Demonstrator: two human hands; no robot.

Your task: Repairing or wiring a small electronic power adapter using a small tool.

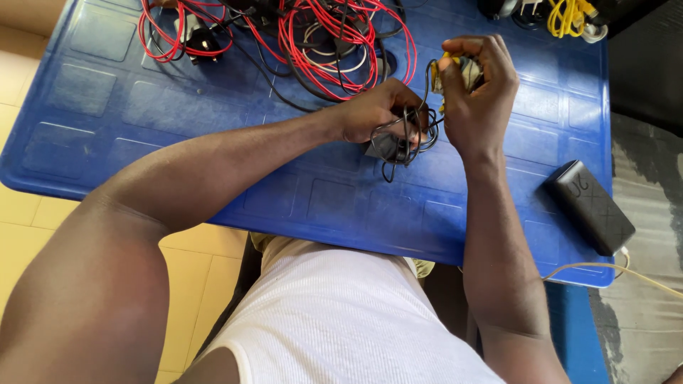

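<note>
My left hand (pixel 380 110) is curled around a bundle of black cable (pixel 405 139) with a small black adapter block under my fingers, pressed against the blue plastic table (pixel 99 107). My right hand (pixel 477 89) sits just beside it — fingers bent tight, pinching a small yellow-and-grey piece (pixel 455 71) where the cable's loop rises to meet it. Beyond my left knuckles lies a tangle of red and black wires (pixel 320 43). Past my right fingertips, a yellow cord coil (pixel 565 16). Near my right wrist, a flat black rectangular power bank (pixel 589 206) — its markings too small to tell.
</note>
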